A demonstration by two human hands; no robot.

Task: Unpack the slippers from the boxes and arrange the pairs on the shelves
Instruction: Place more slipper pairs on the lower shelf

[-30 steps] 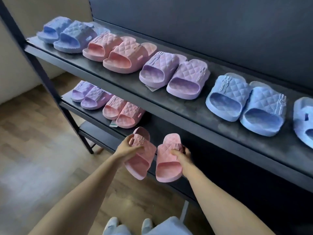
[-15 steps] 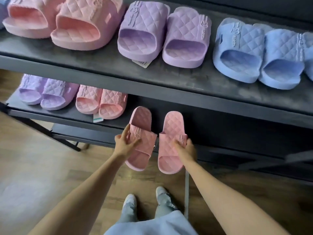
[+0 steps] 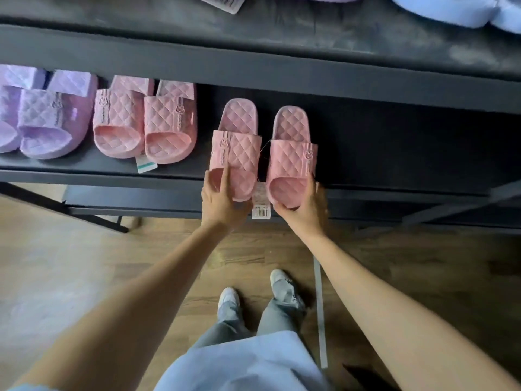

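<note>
Over the lower shelf, just right of the placed pink pair, 2 pink slippers overhang the front edge. The left hand and right hand each grip 1 toe. Push both back evenly, keeping the tag tucked between.

Barcode tag: white, dangling between the two held slippers at centre frame. Bars clear, digits too small to read.
Left pink slipper: embossed bunny-like emblem on the strap, raised lettering beneath it, unreadable.
Right pink slipper: same emblem, lettering unreadable too.
Striped tag: teal bands, left of centre, no legible print.
Top-edge tag: print blurred.
</note>
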